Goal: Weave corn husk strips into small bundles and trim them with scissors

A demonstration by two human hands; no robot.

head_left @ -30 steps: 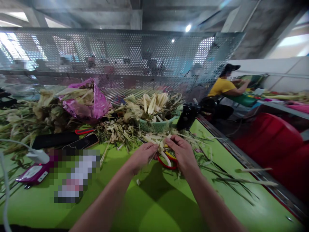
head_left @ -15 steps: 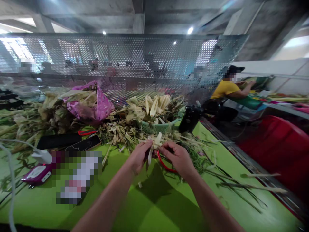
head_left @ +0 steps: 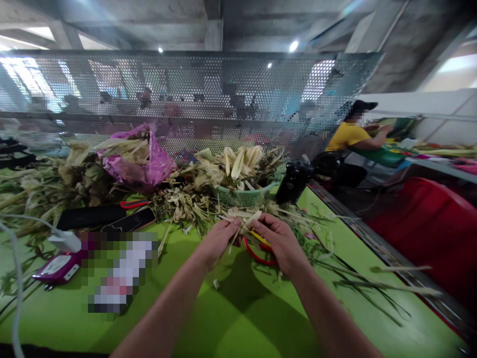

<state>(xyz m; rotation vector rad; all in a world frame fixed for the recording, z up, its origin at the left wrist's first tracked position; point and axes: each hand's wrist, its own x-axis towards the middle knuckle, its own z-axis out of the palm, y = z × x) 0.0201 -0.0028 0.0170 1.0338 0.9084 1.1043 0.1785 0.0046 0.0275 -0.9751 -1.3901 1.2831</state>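
Observation:
Over the middle of the green table (head_left: 223, 318), both my hands pinch a pale, folded piece of corn husk (head_left: 246, 226). My left hand (head_left: 216, 243) is closed on its left side, thumb on top. Closed on the right end is my right hand (head_left: 281, 243), thumb and forefinger pressed together. Below the right fingers shows a red curved handle (head_left: 255, 252) with a yellow strip beside it; whether the hand touches this tool I cannot tell. Just beyond the hands, a green plastic basket (head_left: 242, 198) holds pale husks (head_left: 238, 164).
Dried husks (head_left: 82, 174) and a pink plastic bag (head_left: 156, 161) lie at the left. A phone (head_left: 137, 219), a purple power bank (head_left: 61, 266) and a white plug are nearer. A black bottle (head_left: 292, 184) stands right, with loose stems. A red chair (head_left: 428, 238) and a yellow-shirted person are beyond.
The husk strip that stood upright between my hands now lies tilted to the right, its end at my right fingers. The yellow strip has come into view by the red handle.

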